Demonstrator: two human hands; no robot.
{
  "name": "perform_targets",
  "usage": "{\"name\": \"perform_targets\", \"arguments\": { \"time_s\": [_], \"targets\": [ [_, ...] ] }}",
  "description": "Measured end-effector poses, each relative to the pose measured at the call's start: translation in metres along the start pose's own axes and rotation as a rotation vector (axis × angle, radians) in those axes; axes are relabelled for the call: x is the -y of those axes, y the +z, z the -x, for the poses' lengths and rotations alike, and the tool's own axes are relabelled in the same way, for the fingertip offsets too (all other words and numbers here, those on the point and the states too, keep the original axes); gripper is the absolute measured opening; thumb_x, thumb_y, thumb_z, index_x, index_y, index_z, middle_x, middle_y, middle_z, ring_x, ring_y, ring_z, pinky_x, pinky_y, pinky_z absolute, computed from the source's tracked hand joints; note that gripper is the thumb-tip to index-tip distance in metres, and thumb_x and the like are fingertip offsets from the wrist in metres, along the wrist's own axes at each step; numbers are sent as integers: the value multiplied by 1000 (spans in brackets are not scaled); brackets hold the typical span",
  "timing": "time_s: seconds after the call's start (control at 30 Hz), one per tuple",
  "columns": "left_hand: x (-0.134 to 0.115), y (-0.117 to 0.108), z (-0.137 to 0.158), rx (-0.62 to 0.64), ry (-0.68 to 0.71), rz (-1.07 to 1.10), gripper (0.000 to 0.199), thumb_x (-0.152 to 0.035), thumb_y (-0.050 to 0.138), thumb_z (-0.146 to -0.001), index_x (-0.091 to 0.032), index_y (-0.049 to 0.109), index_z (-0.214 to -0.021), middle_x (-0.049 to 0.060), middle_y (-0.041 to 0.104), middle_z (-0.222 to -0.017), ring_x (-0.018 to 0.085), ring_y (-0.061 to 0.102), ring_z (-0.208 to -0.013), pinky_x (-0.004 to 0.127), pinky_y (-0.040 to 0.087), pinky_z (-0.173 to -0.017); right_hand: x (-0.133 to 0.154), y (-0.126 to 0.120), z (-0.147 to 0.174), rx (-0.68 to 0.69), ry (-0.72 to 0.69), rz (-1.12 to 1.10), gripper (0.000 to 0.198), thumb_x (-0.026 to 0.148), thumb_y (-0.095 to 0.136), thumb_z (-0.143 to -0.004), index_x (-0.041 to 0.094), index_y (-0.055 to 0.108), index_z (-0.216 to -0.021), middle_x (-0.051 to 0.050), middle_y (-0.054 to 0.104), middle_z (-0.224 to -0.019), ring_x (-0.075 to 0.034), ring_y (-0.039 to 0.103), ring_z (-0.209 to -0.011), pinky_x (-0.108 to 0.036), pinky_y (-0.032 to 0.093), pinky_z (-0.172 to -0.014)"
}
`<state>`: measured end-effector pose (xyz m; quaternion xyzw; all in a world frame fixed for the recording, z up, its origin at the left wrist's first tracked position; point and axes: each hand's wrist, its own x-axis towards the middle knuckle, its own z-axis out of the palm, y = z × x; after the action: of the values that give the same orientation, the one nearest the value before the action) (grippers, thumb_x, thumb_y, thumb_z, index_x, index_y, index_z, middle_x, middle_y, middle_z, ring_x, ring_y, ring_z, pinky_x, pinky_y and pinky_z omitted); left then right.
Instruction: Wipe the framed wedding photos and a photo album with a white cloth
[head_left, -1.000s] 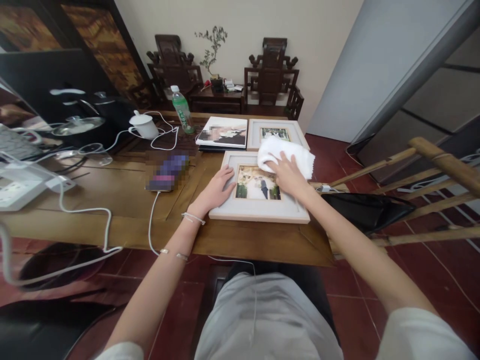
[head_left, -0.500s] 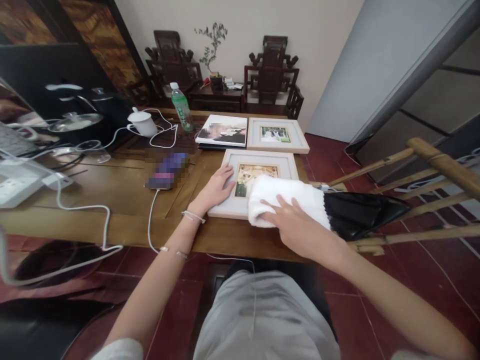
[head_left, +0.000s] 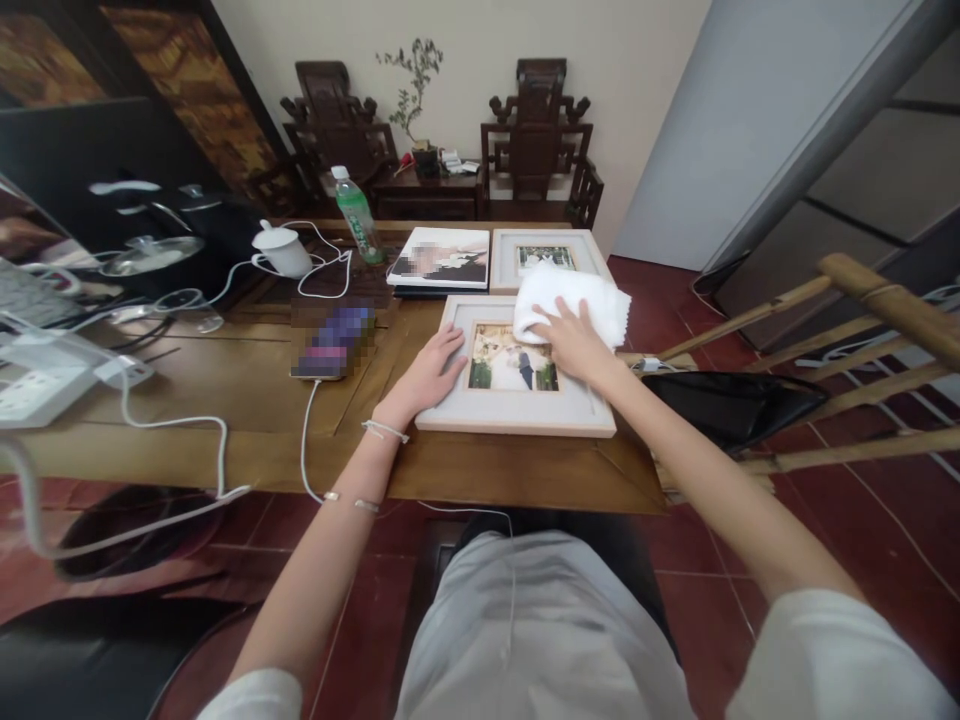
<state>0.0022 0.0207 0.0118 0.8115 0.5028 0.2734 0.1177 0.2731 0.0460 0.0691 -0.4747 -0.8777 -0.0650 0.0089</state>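
A picture frame (head_left: 480,418) with a pale wooden edge and a wide white mat lies flat on the table, a small photo in its middle. My left hand (head_left: 435,372) rests on the frame's left side, fingers stretched out. Over the upper right part of the frame, my right hand (head_left: 576,342) presses a folded white towel (head_left: 559,285), its fingers spread on top and one digit at the fold. The towel hides the frame's upper right corner and overlaps the lower part of a second picture frame (head_left: 596,262) behind.
Left of the second frame sits a stack with a white photo panel (head_left: 465,243) on top. A green-labelled bottle (head_left: 358,215), lidded white cup (head_left: 282,250), phone (head_left: 335,342) and white cables stand or lie leftward. A bamboo rack (head_left: 862,345) is beside the table's right edge.
My right hand has moved the towel up and away from me, from the frame's lower right to its upper right, uncovering the photo. My left hand stays on the frame.
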Motion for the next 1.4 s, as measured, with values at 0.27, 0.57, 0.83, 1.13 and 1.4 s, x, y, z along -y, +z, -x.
{"name": "perform_targets", "arguments": {
  "time_s": [0.27,0.57,0.83,1.13,1.4],
  "targets": [
    [-1,2,-1,20,-20,18,53,-39,45,-97,-11,54,-142,16,46,-155,30,30,-152,52,24,-126,56,-40,78,271,-134,-73,75,-6,39,-77,21,56,-144,-8,38,-162,-45,30,-147,-72,30,-111],
    [1,6,-1,-6,-13,7,49,-38,37,-101,-13,56,-139,14,49,-153,28,32,-151,51,24,-126,59,-26,64,172,-209,-140,76,-6,38,-77,23,53,-146,-4,37,-163,-37,28,-150,-67,28,-116],
    [2,4,1,-13,1,12,48,-36,38,-101,-12,56,-139,15,49,-153,29,33,-151,51,25,-126,5,2,6,-36,-7,5,69,-4,40,-79,17,54,-143,-9,38,-163,-40,25,-150,-71,22,-116],
    [-8,3,-2,-16,-47,45,56,-44,31,-103,-9,58,-137,16,52,-151,28,33,-150,48,24,-127,68,-39,55,246,-211,-134,70,-5,40,-80,25,60,-140,-6,42,-160,-41,36,-145,-71,32,-110],
    [-17,-3,-1,-146,-191,297,69,-56,13,-105,-14,44,-151,12,41,-159,23,38,-149,43,24,-125,102,-33,27,181,-344,-157,62,-2,45,-85,25,61,-138,-5,38,-162,-38,27,-151,-68,29,-115]
  ]
}}
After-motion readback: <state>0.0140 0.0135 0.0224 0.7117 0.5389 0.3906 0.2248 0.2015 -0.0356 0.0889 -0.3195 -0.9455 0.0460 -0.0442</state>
